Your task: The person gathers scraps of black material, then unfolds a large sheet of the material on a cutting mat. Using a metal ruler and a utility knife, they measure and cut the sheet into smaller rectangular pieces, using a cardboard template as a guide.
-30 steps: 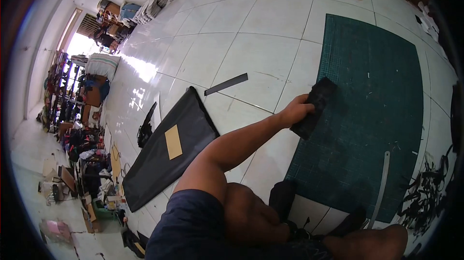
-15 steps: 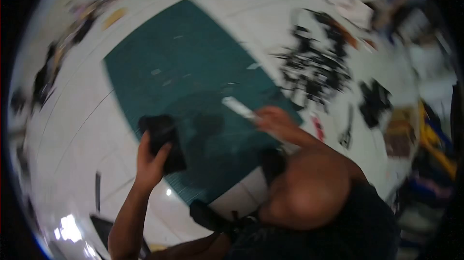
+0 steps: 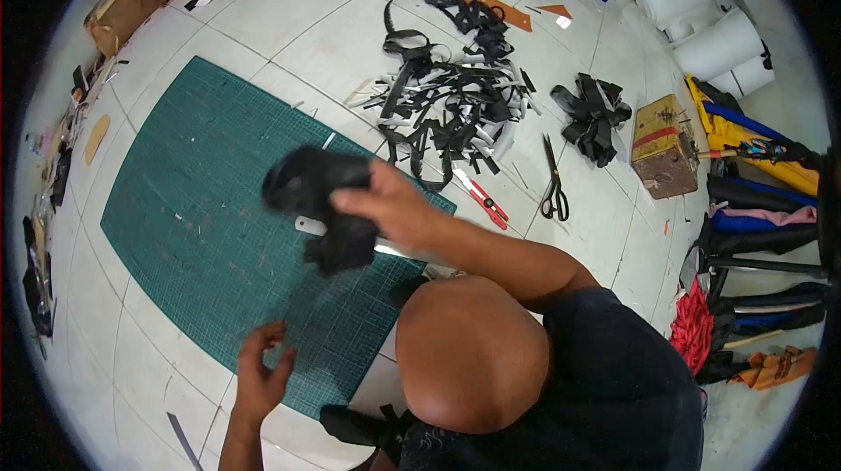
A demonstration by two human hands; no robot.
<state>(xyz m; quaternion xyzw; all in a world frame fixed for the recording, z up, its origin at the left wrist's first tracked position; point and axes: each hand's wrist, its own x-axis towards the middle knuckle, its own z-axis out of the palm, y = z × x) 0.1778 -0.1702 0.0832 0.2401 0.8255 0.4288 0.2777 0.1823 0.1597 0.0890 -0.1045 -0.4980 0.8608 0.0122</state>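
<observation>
My right hand (image 3: 394, 208) grips a bundle of black material (image 3: 328, 199), blurred by motion, above the green cutting mat (image 3: 184, 164). Beneath that hand and bundle, a metal ruler (image 3: 308, 225) lies on the mat, partly hidden. My left hand (image 3: 263, 370) is at the mat's lower edge, fingers apart and holding nothing. Just off the mat's right corner lies a red utility knife (image 3: 484, 200) on the tiled floor.
A heap of black and white strips (image 3: 460, 99) lies beyond the mat. Black scissors (image 3: 554, 182), a smaller black pile (image 3: 594, 116) and a worn box (image 3: 664, 148) are to the right. White rolls (image 3: 718, 42) stand at the back right.
The black material has passed from my left hand to my right hand. My right hand has let go of the ruler, which now lies on the mat. The view has shifted.
</observation>
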